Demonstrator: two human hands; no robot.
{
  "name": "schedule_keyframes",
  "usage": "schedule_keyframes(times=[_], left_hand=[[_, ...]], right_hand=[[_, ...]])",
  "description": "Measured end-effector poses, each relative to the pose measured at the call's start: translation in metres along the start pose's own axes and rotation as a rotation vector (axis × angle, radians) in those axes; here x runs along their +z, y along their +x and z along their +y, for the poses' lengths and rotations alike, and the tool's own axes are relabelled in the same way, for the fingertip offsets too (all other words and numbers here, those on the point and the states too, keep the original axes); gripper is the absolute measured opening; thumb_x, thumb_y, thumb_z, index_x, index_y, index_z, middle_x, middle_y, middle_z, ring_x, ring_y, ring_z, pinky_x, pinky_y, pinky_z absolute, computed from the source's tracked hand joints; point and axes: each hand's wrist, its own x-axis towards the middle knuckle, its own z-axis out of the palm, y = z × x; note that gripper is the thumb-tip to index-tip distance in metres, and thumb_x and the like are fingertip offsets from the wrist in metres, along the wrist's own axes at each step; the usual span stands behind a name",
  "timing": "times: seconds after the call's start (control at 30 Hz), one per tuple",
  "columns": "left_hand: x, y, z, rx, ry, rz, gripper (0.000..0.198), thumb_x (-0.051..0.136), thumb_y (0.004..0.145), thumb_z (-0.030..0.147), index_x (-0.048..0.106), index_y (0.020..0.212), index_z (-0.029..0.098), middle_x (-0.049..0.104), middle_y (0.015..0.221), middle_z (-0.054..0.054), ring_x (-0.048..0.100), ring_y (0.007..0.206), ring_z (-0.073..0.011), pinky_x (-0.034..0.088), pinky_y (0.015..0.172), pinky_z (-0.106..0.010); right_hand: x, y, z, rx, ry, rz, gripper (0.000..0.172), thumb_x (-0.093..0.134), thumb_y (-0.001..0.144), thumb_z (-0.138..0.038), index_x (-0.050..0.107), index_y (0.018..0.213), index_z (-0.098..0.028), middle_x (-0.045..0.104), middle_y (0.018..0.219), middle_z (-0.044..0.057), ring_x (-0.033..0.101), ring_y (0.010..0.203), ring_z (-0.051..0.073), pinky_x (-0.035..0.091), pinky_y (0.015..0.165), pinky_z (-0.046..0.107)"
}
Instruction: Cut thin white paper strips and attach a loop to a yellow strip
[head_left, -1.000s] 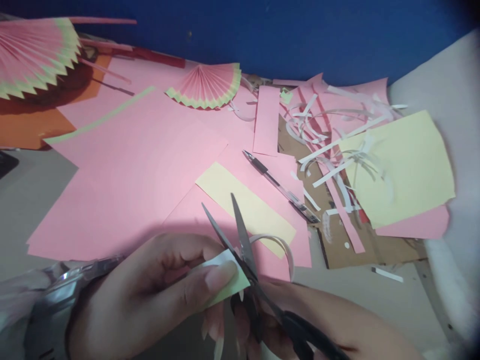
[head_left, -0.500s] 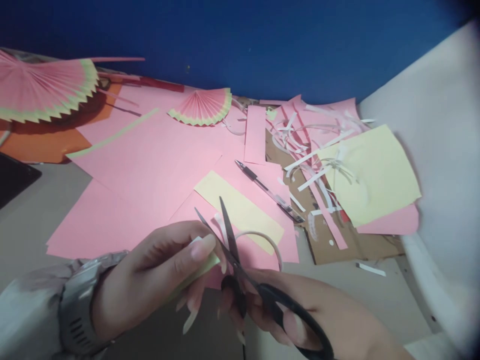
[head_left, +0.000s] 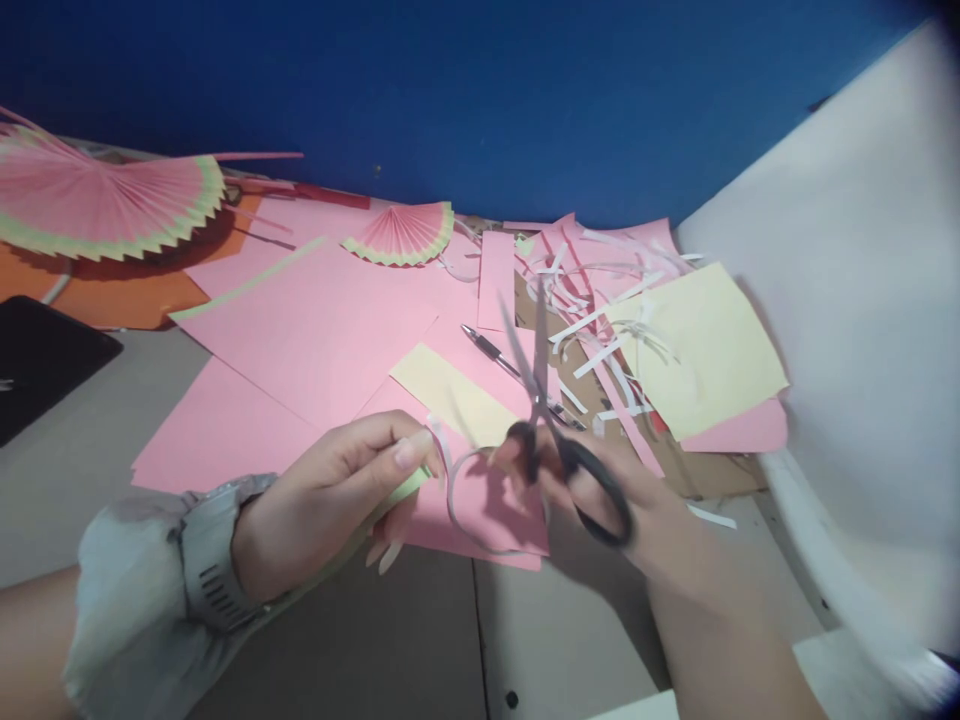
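Observation:
My left hand (head_left: 337, 490) pinches a green paper strip (head_left: 411, 487) between thumb and fingers, most of it hidden behind the hand. In my right hand (head_left: 600, 480) is a pair of black-handled scissors (head_left: 538, 400), its blades slightly apart and pointing up and away from me, clear of the strip. A thin curled paper strip (head_left: 452, 500) hangs between the hands over the pink sheets. Under the blades lie a pen (head_left: 487, 345) and a pale yellow paper rectangle (head_left: 442, 385).
Pink sheets (head_left: 300, 340) cover the desk's middle. Folded pink-and-green paper fans (head_left: 401, 235) lie at the back and left. Paper scraps (head_left: 600, 345), cardboard (head_left: 712, 475) and a yellow-green sheet (head_left: 712, 350) lie right. A black flat object (head_left: 52, 360) lies far left. A blue wall (head_left: 480, 100) stands behind.
My right hand has moved the scissors up and to the right, away from my left hand. The left hand keeps its pinch on the green strip. The camera view has shifted slightly.

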Motion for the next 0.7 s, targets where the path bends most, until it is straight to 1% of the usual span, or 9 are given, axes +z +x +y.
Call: schedule_keyframes(times=[0.07, 0.1, 0.13, 0.17, 0.27, 0.4, 0.47, 0.57, 0.7], left_hand=[[0.001, 0.001, -0.001, 0.002, -0.022, -0.016, 0.029, 0.041, 0.090, 0.042, 0.056, 0.081, 0.019, 0.050, 0.046, 0.006, 0.044, 0.034, -0.0051, 0.037, 0.036, -0.015], [0.001, 0.000, -0.001, 0.009, -0.014, -0.018, 0.030, 0.038, 0.091, 0.041, 0.056, 0.084, 0.018, 0.050, 0.046, 0.005, 0.044, 0.035, -0.0056, 0.037, 0.037, -0.015], [0.002, 0.000, -0.002, 0.020, -0.002, -0.021, 0.031, 0.036, 0.092, 0.041, 0.056, 0.086, 0.018, 0.051, 0.046, 0.005, 0.045, 0.035, -0.0060, 0.037, 0.039, -0.016], [0.002, 0.000, -0.003, 0.036, 0.011, -0.025, 0.031, 0.035, 0.093, 0.040, 0.056, 0.089, 0.018, 0.051, 0.045, 0.005, 0.044, 0.035, -0.0062, 0.037, 0.040, -0.017], [0.001, -0.001, -0.006, 0.098, 0.029, -0.047, 0.033, 0.032, 0.093, 0.042, 0.055, 0.096, 0.018, 0.050, 0.043, 0.005, 0.043, 0.036, -0.0067, 0.037, 0.043, -0.019], [0.001, -0.001, -0.010, 0.066, -0.028, -0.034, 0.030, 0.034, 0.092, 0.042, 0.053, 0.096, 0.019, 0.054, 0.052, 0.003, 0.046, 0.043, -0.0087, 0.039, 0.045, -0.021], [0.002, -0.001, -0.010, 0.057, -0.036, -0.023, 0.026, 0.034, 0.093, 0.039, 0.052, 0.095, 0.020, 0.054, 0.055, 0.003, 0.048, 0.047, -0.0092, 0.041, 0.050, -0.023], [0.003, -0.002, -0.009, 0.073, 0.003, -0.030, 0.022, 0.034, 0.094, 0.035, 0.050, 0.095, 0.020, 0.053, 0.058, 0.003, 0.049, 0.051, -0.0094, 0.044, 0.055, -0.025], [0.004, -0.003, -0.010, 0.046, 0.054, -0.042, 0.016, 0.037, 0.093, 0.034, 0.045, 0.097, 0.021, 0.054, 0.064, 0.003, 0.050, 0.054, -0.0100, 0.044, 0.056, -0.026]], right_hand=[[-0.006, -0.002, 0.000, 0.069, -0.325, 0.364, 0.024, 0.051, 0.083, -0.043, 0.060, 0.093, -0.022, 0.059, 0.070, 0.001, 0.052, 0.060, 0.015, 0.038, 0.054, 0.024], [-0.010, -0.003, -0.001, 0.112, -0.505, 0.507, 0.019, 0.053, 0.082, -0.038, 0.060, 0.091, -0.023, 0.057, 0.064, -0.001, 0.050, 0.056, 0.014, 0.036, 0.051, 0.024], [-0.014, -0.004, -0.003, 0.156, -0.658, 0.601, 0.017, 0.053, 0.081, -0.037, 0.060, 0.088, -0.023, 0.056, 0.060, -0.001, 0.049, 0.053, 0.015, 0.034, 0.050, 0.024], [-0.018, -0.005, -0.005, 0.198, -0.774, 0.652, 0.016, 0.054, 0.079, -0.037, 0.060, 0.087, -0.023, 0.057, 0.060, -0.001, 0.049, 0.052, 0.015, 0.033, 0.049, 0.024], [-0.028, -0.007, -0.007, 0.310, -0.924, 0.655, 0.018, 0.056, 0.078, -0.038, 0.059, 0.086, -0.023, 0.064, 0.072, 0.002, 0.055, 0.058, 0.018, 0.033, 0.049, 0.024], [-0.040, 0.000, 0.005, 0.379, -1.070, 0.546, 0.019, 0.054, 0.079, -0.036, 0.056, 0.088, -0.018, 0.063, 0.065, 0.004, 0.053, 0.051, 0.018, 0.028, 0.046, 0.025], [-0.046, 0.006, 0.013, 0.342, -1.126, 0.481, 0.018, 0.052, 0.081, -0.034, 0.056, 0.087, -0.018, 0.062, 0.066, 0.005, 0.052, 0.050, 0.017, 0.027, 0.045, 0.025], [-0.052, 0.013, 0.021, 0.297, -1.143, 0.436, 0.016, 0.051, 0.081, -0.031, 0.057, 0.084, -0.017, 0.061, 0.066, 0.006, 0.051, 0.050, 0.017, 0.026, 0.045, 0.025], [-0.053, 0.016, 0.024, 0.221, -1.157, 0.424, 0.015, 0.048, 0.083, -0.026, 0.058, 0.084, -0.015, 0.061, 0.080, 0.009, 0.055, 0.061, 0.019, 0.029, 0.050, 0.027]])
